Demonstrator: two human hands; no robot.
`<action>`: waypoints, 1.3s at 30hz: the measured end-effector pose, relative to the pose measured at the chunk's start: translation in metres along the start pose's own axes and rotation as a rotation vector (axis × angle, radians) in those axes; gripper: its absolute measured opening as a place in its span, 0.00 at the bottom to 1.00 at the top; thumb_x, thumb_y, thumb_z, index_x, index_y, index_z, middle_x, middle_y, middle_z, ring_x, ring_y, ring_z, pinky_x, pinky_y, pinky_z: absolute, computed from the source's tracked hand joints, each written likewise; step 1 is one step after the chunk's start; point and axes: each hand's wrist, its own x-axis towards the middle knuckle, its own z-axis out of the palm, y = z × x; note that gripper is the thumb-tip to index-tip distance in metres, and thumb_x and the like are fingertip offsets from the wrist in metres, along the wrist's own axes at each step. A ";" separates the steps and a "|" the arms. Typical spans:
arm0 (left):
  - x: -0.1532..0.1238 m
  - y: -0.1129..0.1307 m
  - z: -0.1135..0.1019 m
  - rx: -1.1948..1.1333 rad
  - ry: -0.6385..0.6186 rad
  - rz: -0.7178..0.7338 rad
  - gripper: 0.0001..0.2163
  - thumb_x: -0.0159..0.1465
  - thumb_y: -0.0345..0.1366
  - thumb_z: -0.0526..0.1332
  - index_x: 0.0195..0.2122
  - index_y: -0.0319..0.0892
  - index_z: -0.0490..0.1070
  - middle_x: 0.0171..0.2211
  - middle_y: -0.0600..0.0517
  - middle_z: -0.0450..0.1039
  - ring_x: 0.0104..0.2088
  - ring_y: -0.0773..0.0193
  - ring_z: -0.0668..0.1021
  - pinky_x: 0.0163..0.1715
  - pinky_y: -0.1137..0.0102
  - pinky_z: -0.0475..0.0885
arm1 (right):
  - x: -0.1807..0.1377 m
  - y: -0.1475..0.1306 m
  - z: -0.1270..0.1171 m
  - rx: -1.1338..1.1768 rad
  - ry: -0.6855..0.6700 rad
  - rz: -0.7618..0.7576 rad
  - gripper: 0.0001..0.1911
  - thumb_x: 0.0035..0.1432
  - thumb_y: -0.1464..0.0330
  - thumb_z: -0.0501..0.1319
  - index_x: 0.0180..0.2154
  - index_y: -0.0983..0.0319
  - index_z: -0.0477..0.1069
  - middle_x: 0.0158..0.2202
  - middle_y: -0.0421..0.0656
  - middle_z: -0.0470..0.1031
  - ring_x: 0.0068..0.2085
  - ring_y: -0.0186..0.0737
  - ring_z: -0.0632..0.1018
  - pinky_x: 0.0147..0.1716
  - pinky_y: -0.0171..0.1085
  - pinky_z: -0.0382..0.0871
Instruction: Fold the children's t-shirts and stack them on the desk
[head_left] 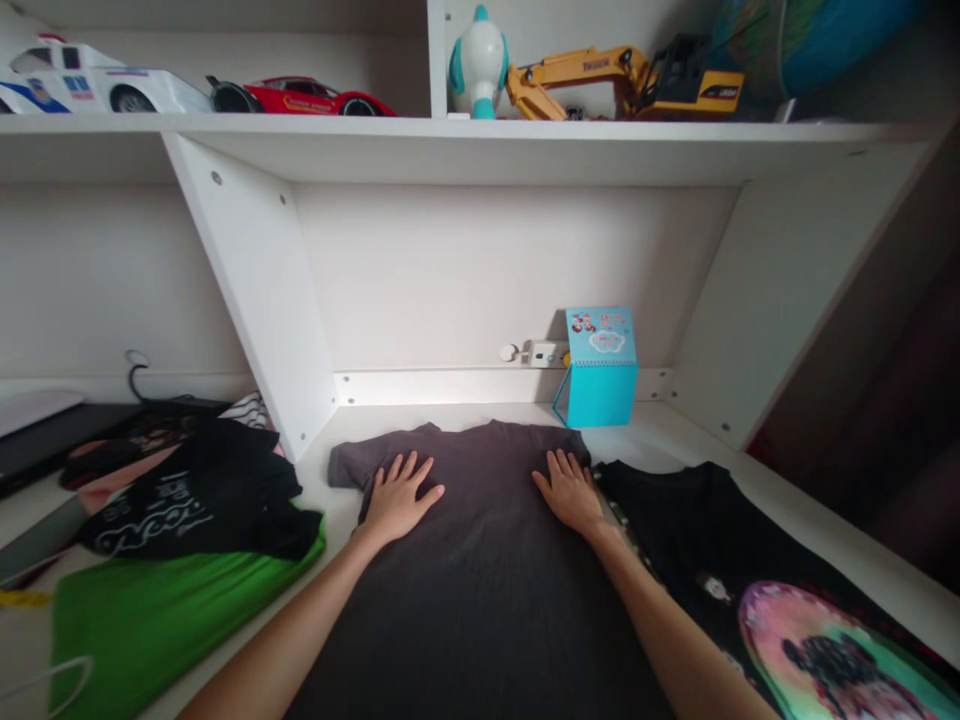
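Note:
A dark grey T-shirt (480, 560) lies spread on the white desktop in front of me, its neckline toward the back panel. My left hand (397, 497) rests flat on its upper left part, beside the left sleeve, fingers spread. On the upper right part, near the other sleeve, my right hand (568, 490) lies flat with its fingers apart. Neither hand grips the cloth. The shirt's lower end runs out of view at the bottom, between my forearms.
Black printed shirt (697, 530) lies close on the right. Left, a black lettered garment (202, 490) tops green cloth (187, 610). A blue desk calendar (601, 390) stands behind by a socket (546, 354). Overhead, a shelf (510, 150) carries toy vehicles and a globe (810, 45).

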 end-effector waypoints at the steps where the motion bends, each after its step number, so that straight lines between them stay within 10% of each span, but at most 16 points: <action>1: 0.000 0.000 -0.001 0.001 -0.002 -0.001 0.30 0.60 0.60 0.37 0.61 0.54 0.50 0.63 0.52 0.45 0.62 0.50 0.48 0.56 0.51 0.47 | 0.000 0.000 -0.001 0.000 0.001 0.000 0.33 0.61 0.55 0.43 0.61 0.70 0.51 0.62 0.51 0.50 0.62 0.52 0.50 0.57 0.49 0.44; 39: 0.002 0.003 0.003 0.029 -0.004 -0.005 0.31 0.61 0.58 0.37 0.61 0.51 0.50 0.63 0.50 0.46 0.62 0.47 0.49 0.56 0.48 0.48 | 0.000 0.009 0.002 0.098 0.093 -0.047 0.30 0.60 0.56 0.47 0.58 0.68 0.58 0.60 0.50 0.56 0.61 0.48 0.54 0.57 0.45 0.47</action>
